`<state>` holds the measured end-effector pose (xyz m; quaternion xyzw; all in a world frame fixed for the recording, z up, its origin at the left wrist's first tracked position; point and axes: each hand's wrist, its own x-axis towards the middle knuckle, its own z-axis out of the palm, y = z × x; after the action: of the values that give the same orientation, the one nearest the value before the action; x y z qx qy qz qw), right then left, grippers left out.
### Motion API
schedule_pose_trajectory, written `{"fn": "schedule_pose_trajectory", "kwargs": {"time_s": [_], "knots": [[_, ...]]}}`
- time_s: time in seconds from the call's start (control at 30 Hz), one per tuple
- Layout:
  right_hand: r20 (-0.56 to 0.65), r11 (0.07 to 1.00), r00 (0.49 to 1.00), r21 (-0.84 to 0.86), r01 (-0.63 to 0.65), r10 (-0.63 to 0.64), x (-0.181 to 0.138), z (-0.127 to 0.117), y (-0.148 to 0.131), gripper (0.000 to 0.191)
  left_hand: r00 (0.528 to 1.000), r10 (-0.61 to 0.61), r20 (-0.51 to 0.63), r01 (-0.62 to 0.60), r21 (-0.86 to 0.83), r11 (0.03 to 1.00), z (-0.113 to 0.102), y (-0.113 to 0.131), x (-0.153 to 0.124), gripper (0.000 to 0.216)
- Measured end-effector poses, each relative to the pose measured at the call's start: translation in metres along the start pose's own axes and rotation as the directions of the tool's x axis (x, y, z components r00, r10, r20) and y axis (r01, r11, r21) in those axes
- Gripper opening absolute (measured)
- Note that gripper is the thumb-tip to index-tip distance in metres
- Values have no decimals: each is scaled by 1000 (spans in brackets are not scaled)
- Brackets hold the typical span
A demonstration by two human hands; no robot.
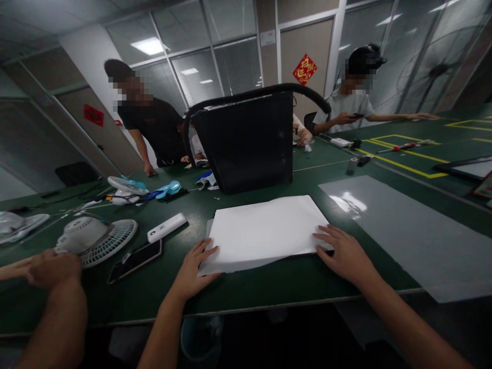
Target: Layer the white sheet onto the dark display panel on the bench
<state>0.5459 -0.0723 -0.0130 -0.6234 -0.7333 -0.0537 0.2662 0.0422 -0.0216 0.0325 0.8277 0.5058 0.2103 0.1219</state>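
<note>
White sheets of paper (pixel 265 230) lie on the green table in front of me, with a dark edge showing beneath them at the lower right. A thin translucent sheet peeks out along their left side. My left hand (pixel 195 269) rests at the left edge, fingers spread, fingertips touching the paper. On the opposite side, my right hand (pixel 344 253) lies over the right edge with its fingers stretched out and apart. Neither hand grips anything. Just beyond the paper stands a large black panel (pixel 249 143) with a curved black tube around its top.
A large translucent sheet (pixel 403 230) covers the table's right. To the left are a phone (pixel 136 260), a white power bank (pixel 167 227) and a small white fan (pixel 109 241) beside another person's arm (pixel 57 302). People are across the table. A bin (pixel 200 338) stands below.
</note>
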Motion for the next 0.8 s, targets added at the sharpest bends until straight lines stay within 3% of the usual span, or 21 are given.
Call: {"fn": "schedule_pose_trajectory", "kwargs": {"time_s": [0.13, 0.3, 0.8], "knots": [[61, 999, 997, -18, -37, 38, 1, -3, -4, 49, 999, 16, 52, -16, 13, 1000, 0, 1, 1, 75], [110, 999, 993, -28, -46, 49, 1, -4, -5, 49, 998, 24, 53, -24, 13, 1000, 2, -2, 0, 68], [77, 996, 995, -68, -52, 58, -2, -2, -11, 45, 992, -110, -54, 114, 73, 991, 8, -2, 5, 42]]}}
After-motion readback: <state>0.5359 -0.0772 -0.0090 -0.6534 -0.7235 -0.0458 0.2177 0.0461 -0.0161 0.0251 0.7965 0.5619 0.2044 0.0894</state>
